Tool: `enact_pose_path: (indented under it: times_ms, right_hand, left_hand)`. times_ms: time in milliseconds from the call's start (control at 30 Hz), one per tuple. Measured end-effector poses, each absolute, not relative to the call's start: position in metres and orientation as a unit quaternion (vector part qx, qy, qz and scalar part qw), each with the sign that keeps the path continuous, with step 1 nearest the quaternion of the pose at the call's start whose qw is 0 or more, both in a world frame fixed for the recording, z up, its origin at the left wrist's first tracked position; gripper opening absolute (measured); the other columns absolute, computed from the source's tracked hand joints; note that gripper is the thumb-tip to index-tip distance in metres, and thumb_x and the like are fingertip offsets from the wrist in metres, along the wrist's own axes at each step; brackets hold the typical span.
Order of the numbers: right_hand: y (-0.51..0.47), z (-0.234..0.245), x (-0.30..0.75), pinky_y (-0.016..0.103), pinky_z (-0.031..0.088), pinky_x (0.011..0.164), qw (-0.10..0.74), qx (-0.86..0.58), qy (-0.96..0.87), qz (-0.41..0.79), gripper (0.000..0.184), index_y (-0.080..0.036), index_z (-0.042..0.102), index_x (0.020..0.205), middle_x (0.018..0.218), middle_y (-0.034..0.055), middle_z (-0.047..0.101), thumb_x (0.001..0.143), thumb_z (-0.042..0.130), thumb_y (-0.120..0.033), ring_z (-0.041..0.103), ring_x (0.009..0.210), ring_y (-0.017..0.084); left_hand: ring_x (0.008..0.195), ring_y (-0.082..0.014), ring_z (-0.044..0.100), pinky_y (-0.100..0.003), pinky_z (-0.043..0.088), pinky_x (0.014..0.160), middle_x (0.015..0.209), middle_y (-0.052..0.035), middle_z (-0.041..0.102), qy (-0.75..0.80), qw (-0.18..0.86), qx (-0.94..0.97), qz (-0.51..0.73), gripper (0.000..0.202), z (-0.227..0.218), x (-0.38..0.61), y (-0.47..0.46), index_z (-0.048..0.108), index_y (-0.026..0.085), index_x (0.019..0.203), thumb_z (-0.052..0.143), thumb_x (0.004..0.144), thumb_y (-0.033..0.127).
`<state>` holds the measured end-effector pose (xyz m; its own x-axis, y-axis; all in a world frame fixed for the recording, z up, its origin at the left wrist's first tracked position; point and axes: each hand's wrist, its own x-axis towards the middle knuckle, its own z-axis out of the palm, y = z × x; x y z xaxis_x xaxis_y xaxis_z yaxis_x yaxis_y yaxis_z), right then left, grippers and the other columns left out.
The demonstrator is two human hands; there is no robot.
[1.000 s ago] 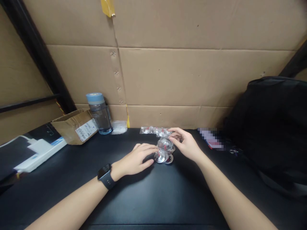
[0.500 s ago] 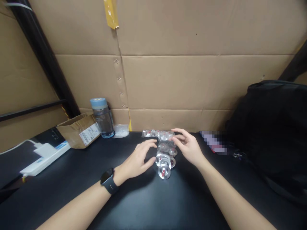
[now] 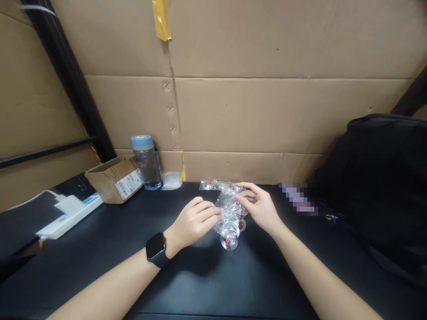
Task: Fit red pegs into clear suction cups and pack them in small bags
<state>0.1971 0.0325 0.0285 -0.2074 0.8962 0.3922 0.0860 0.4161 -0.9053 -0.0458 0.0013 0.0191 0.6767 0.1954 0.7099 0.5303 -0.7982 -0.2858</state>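
Left grip [image 3: 196, 222], right grip [image 3: 260, 206]: by plastic [image 3: 229, 209], hold unclear
Discs [image 3: 228, 242], mid-frame: I'm likely mid-handling; next needs steady pinch

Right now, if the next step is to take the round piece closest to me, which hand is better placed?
Probably the left hand: its fingers are nearer to that round piece. The right hand is farther back, close to the wrapped pieces by the cardboard wall.
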Motion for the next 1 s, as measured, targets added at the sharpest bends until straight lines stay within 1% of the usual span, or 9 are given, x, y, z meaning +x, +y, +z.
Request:
enact_pose_path:
  times_ms: [100,167,300,400,567,700,900,967,1000]
  right_hand:
    - [0.032,0.031,0.2,0.029,0.052,0.056,0.522,-0.373,-0.663,0.385,0.041,-0.022,0.066,0.12,0.082,0.0043,0.073,0.086,0.073,-0.045,0.061,0.06,0.016]
    - [0.031,0.032,0.2,0.029,0.053,0.058,0.518,-0.371,-0.657,0.403,0.045,-0.024,0.062,0.126,0.089,0.0047,0.074,0.087,0.072,-0.045,0.064,0.063,0.016]
    - [0.028,0.028,0.195,0.033,0.06,0.071,0.466,-0.342,-0.661,0.479,0.069,-0.027,0.049,0.137,0.104,0.0061,0.072,0.078,0.082,-0.038,0.071,0.08,0.019]
    - [0.027,0.023,0.191,0.038,0.061,0.077,0.442,-0.331,-0.663,0.505,0.07,-0.026,0.048,0.138,0.097,0.005,0.072,0.078,0.082,-0.035,0.072,0.085,0.022]
    - [0.027,0.022,0.189,0.036,0.06,0.073,0.444,-0.342,-0.666,0.492,0.069,-0.026,0.049,0.138,0.081,-0.0003,0.07,0.078,0.082,-0.031,0.071,0.074,0.019]
    - [0.026,0.025,0.191,0.036,0.06,0.074,0.442,-0.344,-0.673,0.482,0.071,-0.026,0.049,0.139,0.078,-0.0009,0.071,0.077,0.083,-0.03,0.072,0.075,0.02]
    - [0.027,0.028,0.194,0.036,0.06,0.079,0.436,-0.352,-0.68,0.473,0.073,-0.027,0.048,0.143,0.083,0.002,0.076,0.078,0.082,-0.029,0.075,0.083,0.022]
    - [0.028,0.028,0.194,0.035,0.061,0.076,0.427,-0.351,-0.684,0.476,0.074,-0.027,0.048,0.143,0.083,0.0022,0.076,0.078,0.082,-0.029,0.074,0.081,0.022]
    - [0.027,0.028,0.194,0.033,0.061,0.072,0.422,-0.35,-0.686,0.479,0.074,-0.027,0.047,0.144,0.083,0.0021,0.076,0.078,0.082,-0.029,0.074,0.078,0.021]
  left_hand:
    - [0.097,-0.0175,0.067,-0.034,0.046,0.081,0.107,-0.0046,0.076,-0.206,0.245,-0.885,-0.337,0.019,0.019,-0.047,0.002,0.069,0.021,0.1,0.05,0.102,0.016]
    - [0.099,-0.0179,0.067,-0.035,0.046,0.081,0.108,-0.0047,0.076,-0.209,0.257,-0.88,-0.34,0.02,0.019,-0.048,0.002,0.069,0.021,0.1,0.05,0.102,0.016]
    - [0.099,-0.019,0.066,-0.036,0.046,0.079,0.11,-0.0047,0.076,-0.213,0.28,-0.869,-0.347,0.018,0.02,-0.051,0.003,0.069,0.022,0.103,0.052,0.101,0.015]
    - [0.098,-0.0196,0.065,-0.036,0.044,0.078,0.111,-0.005,0.076,-0.218,0.277,-0.868,-0.348,0.017,0.02,-0.053,0.005,0.068,0.021,0.106,0.054,0.1,0.014]
    - [0.096,-0.0205,0.063,-0.036,0.041,0.078,0.106,-0.0053,0.076,-0.241,0.256,-0.868,-0.351,0.018,0.018,-0.058,0.01,0.068,0.021,0.111,0.056,0.099,0.015]
    - [0.097,-0.0206,0.062,-0.037,0.042,0.082,0.104,-0.0047,0.075,-0.262,0.225,-0.861,-0.373,0.018,0.013,-0.06,0.013,0.071,0.024,0.109,0.058,0.098,0.017]
    - [0.107,-0.0221,0.061,-0.04,0.043,0.094,0.112,-0.0045,0.071,-0.317,0.163,-0.822,-0.444,0.013,0.01,-0.062,0.017,0.073,0.027,0.103,0.068,0.092,0.021]
    - [0.109,-0.022,0.061,-0.041,0.043,0.096,0.113,-0.0038,0.07,-0.315,0.109,-0.829,-0.449,0.016,0.011,-0.063,0.018,0.072,0.027,0.103,0.064,0.093,0.017]
    - [0.111,-0.0218,0.061,-0.04,0.043,0.097,0.114,-0.0039,0.07,-0.317,0.055,-0.832,-0.452,0.018,0.012,-0.063,0.019,0.07,0.026,0.103,0.06,0.094,0.014]
